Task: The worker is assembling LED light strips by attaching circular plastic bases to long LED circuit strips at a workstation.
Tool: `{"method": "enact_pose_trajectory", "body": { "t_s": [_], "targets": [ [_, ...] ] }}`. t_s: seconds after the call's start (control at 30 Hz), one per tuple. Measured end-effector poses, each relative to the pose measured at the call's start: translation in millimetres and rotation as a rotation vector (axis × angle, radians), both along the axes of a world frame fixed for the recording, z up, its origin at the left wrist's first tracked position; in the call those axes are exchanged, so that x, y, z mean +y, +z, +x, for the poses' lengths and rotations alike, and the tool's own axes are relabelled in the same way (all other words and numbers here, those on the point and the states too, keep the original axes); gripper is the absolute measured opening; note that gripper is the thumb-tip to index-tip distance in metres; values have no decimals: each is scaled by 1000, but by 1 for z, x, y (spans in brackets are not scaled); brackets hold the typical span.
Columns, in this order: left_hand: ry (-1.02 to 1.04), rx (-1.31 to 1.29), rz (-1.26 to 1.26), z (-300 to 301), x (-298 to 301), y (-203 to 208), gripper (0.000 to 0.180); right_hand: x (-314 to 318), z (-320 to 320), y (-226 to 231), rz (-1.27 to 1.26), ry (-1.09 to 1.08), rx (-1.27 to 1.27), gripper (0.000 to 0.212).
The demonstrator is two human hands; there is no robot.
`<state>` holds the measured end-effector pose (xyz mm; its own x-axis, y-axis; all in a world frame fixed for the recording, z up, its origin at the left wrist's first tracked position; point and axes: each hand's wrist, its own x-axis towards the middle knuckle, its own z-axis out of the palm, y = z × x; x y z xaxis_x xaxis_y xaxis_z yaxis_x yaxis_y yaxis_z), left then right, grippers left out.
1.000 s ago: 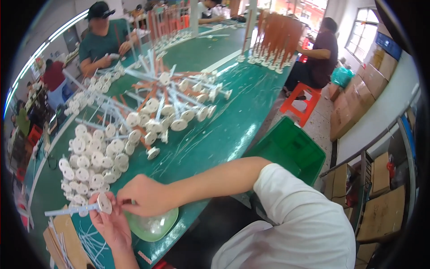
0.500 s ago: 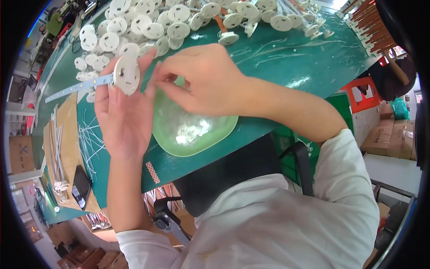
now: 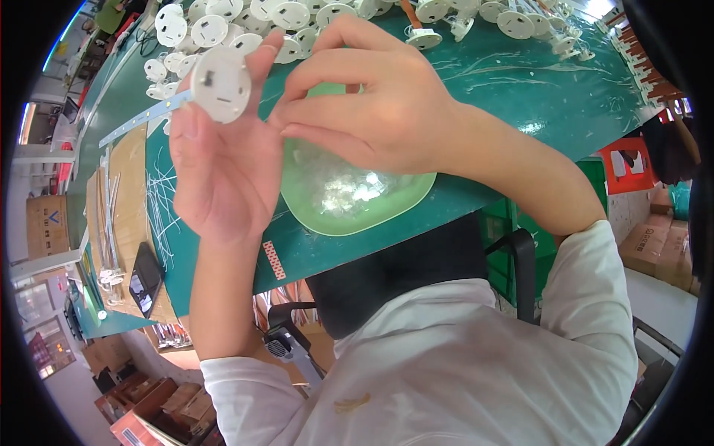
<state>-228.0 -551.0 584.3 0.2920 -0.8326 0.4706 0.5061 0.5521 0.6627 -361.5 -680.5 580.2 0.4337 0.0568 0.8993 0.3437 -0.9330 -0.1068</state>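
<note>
Before you spreads a glossy green surface [image 3: 513, 97], bright with reflected light. At your right you have a black chair armrest [image 3: 525, 271], a green crate [image 3: 500, 256] below the surface's edge, a red stool [image 3: 641, 183] and brown cartons [image 3: 645, 244]. More boxes [image 3: 178, 407] sit low at your left; a bluish-white strip light [image 3: 65, 36] glows at upper left.

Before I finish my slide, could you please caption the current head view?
Left grip holds a white disc with a pale strip; right grip hovers over a green bowl.
</note>
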Motion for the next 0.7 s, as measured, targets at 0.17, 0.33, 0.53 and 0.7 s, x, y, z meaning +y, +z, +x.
{"method": "enact_pose_trajectory", "body": {
  "t_s": [0.17, 0.33, 0.53, 0.7],
  "targets": [
    [-33, 13, 11, 2, 2, 4, 46, 2, 1, 1, 44, -57, -11, 10],
    [20, -23, 66, -1, -2, -1, 42, -2, 2, -2, 33, -27, -32, 17],
    [18, 57, 51, -1, -1, 3, 41, -4, 5, 0, 17, 4, -127, 23],
    [60, 4, 21, 1, -1, 10, 40, -5, 1, 4, -46, -110, -129, 18]
  ]
}}
